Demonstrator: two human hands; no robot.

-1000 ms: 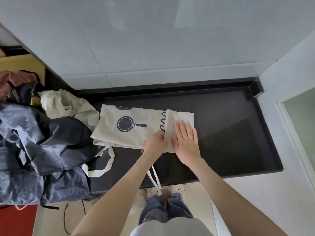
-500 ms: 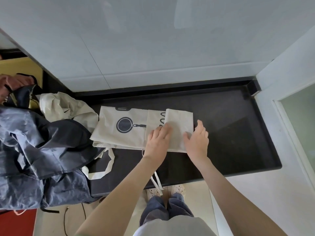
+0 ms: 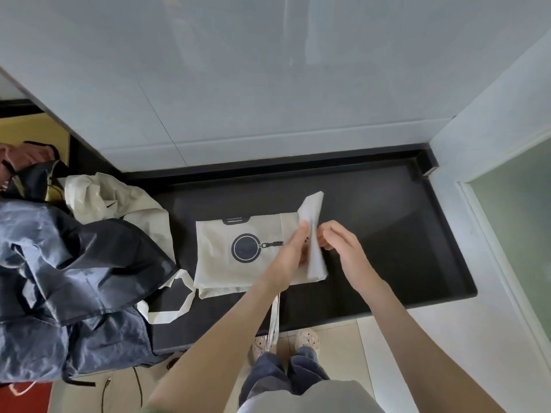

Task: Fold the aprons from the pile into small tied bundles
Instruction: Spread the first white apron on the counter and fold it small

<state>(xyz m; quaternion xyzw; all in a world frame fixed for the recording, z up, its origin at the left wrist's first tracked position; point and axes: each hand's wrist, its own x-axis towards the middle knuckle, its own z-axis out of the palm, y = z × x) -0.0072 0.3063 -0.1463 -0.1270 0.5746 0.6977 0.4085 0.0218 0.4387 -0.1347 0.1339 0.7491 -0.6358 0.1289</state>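
Holding up the folded end of a cream cloth apron printed with a dark pan [image 3: 223, 263], we grip it in our left hand [image 3: 290, 254]; the rest lies flat on the black bench [image 3: 402, 234]. Our right hand [image 3: 346, 251] curls just beside the raised flap; whether it holds we cannot tell. At left: pile of navy and cream aprons [image 3: 74, 263].

A black countertop [image 3: 387, 234] with a raised back lip runs along a wall of large white tiles [image 3: 268, 84]. At the right, a white frame holds a greenish frosted glass pane [image 3: 518, 210]. Below the counter's edge are beige floor tiles [image 3: 337, 332], a pair of pale patterned slippers [image 3: 307, 338] and a thin black cable [image 3: 137, 380]. A red surface [image 3: 24, 397] fills the bottom-left corner. A yellow panel [image 3: 32, 126], perhaps a cabinet, is at the far left.
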